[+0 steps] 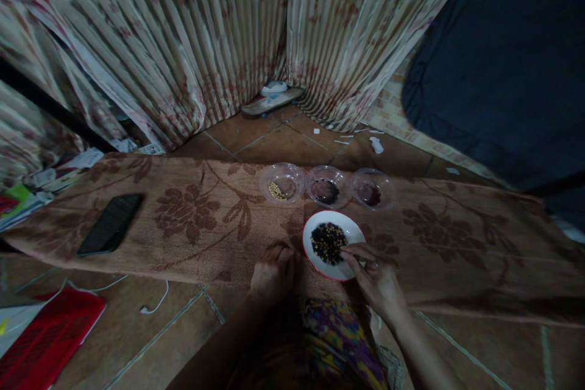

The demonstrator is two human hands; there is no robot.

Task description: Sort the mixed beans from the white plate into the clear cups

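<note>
A white plate with a red rim (356, 233) stands on the cloth and bears a mixed pile of black, yellowish and dark beans (328, 242). My right hand (372, 274) reaches over its near right edge, thumb and forefinger pinched at the pile; anything between the fingertips is too small to tell. Left of the plate, my left hand (273, 274) rests closed on the cloth, fingers curled under. Behind the plate stand three clear plastic bowls in a row: the left bowl (287, 170) holds pale yellow beans, the middle bowl (322, 172) black ones, the right bowl (386, 189) dark reddish ones.
A brown flowered cloth (237, 256) covers the long, low table. A black phone (110, 223) lies at its left. Papers and a red bag (52, 338) are on the left. Beyond are striped curtains (219, 30), a skateboard (274, 101) and scraps on the tiled floor.
</note>
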